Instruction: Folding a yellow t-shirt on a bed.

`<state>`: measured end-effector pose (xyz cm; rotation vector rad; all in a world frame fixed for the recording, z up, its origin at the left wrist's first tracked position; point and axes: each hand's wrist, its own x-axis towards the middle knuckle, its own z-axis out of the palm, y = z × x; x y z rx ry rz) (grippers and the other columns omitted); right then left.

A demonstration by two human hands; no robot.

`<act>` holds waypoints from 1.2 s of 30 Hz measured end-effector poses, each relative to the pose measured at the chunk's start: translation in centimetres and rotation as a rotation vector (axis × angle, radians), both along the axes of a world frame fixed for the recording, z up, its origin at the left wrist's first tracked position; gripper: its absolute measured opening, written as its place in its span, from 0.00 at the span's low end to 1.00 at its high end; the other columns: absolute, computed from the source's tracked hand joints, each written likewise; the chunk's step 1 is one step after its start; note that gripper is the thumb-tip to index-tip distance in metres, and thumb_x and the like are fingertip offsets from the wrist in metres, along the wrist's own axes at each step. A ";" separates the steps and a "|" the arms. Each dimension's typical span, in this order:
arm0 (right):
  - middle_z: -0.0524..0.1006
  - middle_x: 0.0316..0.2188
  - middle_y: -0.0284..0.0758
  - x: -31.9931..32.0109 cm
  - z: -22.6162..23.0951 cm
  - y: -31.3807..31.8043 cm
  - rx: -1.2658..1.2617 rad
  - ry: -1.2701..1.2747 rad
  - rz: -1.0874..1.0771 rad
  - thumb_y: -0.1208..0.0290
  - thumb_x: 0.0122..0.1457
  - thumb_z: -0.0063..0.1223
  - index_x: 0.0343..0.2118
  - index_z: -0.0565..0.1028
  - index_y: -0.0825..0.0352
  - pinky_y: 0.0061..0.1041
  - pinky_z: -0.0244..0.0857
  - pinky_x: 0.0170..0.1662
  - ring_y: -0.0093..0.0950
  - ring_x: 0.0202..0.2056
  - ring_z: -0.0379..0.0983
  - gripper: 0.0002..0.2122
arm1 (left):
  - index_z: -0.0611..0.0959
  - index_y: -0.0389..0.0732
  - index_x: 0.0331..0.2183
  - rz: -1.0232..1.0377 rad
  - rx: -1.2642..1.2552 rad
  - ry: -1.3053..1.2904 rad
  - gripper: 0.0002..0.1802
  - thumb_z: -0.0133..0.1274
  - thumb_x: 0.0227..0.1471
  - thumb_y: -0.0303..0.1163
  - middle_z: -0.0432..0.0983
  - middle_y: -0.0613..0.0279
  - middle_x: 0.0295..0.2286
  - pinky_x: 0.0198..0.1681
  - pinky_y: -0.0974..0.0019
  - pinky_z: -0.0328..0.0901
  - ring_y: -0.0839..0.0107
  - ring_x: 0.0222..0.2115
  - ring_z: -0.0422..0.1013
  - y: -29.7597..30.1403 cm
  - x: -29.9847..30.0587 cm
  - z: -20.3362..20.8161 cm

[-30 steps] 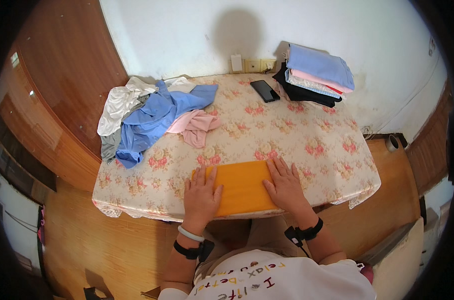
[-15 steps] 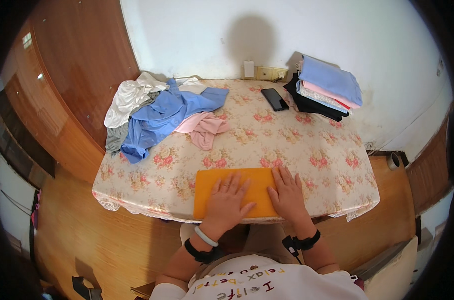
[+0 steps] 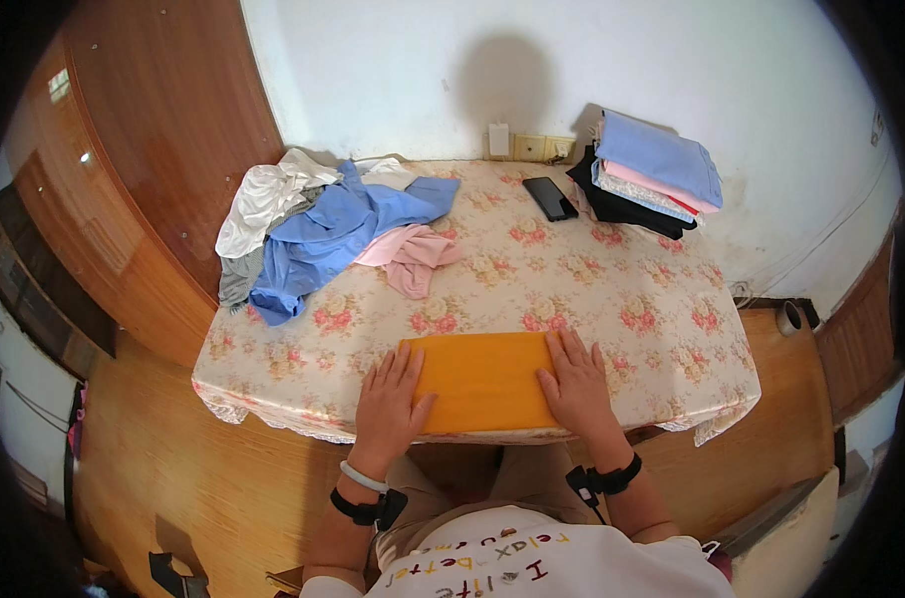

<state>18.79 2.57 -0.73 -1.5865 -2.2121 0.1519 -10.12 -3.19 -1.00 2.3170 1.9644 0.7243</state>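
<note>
A folded orange-yellow cloth (image 3: 484,384) lies flat as a neat rectangle at the near edge of the table. My left hand (image 3: 389,401) rests along its left end, with the fingers stretched out and the thumb against the cloth. Over its right end lies my right hand (image 3: 574,387), palm down, fingers extended and the thumb touching the cloth. Neither hand grips anything. Parts of both short ends of the cloth are hidden under my hands.
The table has a floral tablecloth (image 3: 512,289). A loose heap of blue (image 3: 323,234), white, grey and pink clothes lies at the far left. At the far right stands a stack of folded clothes (image 3: 657,164), with a black phone (image 3: 550,198) beside it. A wall socket (image 3: 528,148) is behind.
My left hand has moved left, from on top of the orange-yellow cloth to its left end. My right hand stays at the right end.
</note>
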 end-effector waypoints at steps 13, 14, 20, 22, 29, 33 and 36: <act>0.59 0.64 0.45 0.3 0.4 -0.2 0.011 0.075 0.001 0.56 0.63 0.43 0.61 0.64 0.67 0.44 0.39 0.68 0.38 0.65 0.53 0.26 | 0.76 0.45 0.52 -0.217 0.158 0.119 0.31 0.61 0.43 0.34 0.69 0.53 0.53 0.57 0.48 0.58 0.52 0.51 0.65 -3.0 -1.1 1.4; 0.59 0.64 0.45 0.3 0.4 -0.3 0.013 0.075 0.001 0.56 0.63 0.43 0.61 0.64 0.67 0.44 0.39 0.68 0.38 0.65 0.53 0.26 | 0.77 0.44 0.51 -0.220 0.192 0.122 0.28 0.60 0.44 0.32 0.70 0.53 0.52 0.55 0.49 0.60 0.53 0.49 0.67 -2.9 -1.1 1.5; 0.60 0.63 0.47 0.7 0.2 -0.4 0.018 0.140 0.004 0.58 0.62 0.45 0.59 0.66 0.68 0.44 0.39 0.68 0.39 0.64 0.55 0.26 | 0.81 0.44 0.46 -0.202 0.266 0.106 0.23 0.57 0.42 0.25 0.76 0.56 0.44 0.46 0.55 0.67 0.56 0.40 0.73 -2.2 -0.4 1.3; 0.67 0.58 0.48 1.0 0.0 -0.4 0.102 0.223 0.019 0.63 0.62 0.48 0.55 0.70 0.69 0.42 0.46 0.66 0.40 0.61 0.60 0.21 | 0.81 0.44 0.44 -0.205 0.298 0.123 0.23 0.57 0.42 0.24 0.78 0.57 0.42 0.43 0.57 0.68 0.57 0.38 0.74 -1.8 -0.2 1.7; 0.76 0.45 0.40 2.6 3.7 -4.4 -0.087 0.776 0.206 0.73 0.62 0.50 0.45 0.75 0.70 0.27 0.66 0.52 0.30 0.48 0.73 0.10 | 0.83 0.45 0.41 -0.171 0.348 0.047 0.21 0.56 0.39 0.24 0.79 0.58 0.35 0.38 0.57 0.70 0.56 0.35 0.75 -1.2 0.8 4.5; 0.75 0.47 0.39 1.4 4.3 -6.1 -1.025 0.952 0.559 0.62 0.68 0.43 0.51 0.71 0.68 0.27 0.67 0.52 0.28 0.48 0.73 0.16 | 0.83 0.45 0.40 -0.192 0.375 0.041 0.21 0.57 0.37 0.25 0.78 0.60 0.33 0.35 0.57 0.69 0.57 0.33 0.73 -1.1 1.8 6.6; 0.73 0.51 0.40 0.7 3.9 -6.7 -1.339 0.989 0.523 0.55 0.70 0.37 0.58 0.65 0.67 0.30 0.66 0.55 0.31 0.51 0.71 0.22 | 0.83 0.45 0.38 -0.208 0.451 0.061 0.19 0.57 0.37 0.26 0.77 0.62 0.31 0.33 0.58 0.67 0.59 0.30 0.72 -1.8 3.2 7.5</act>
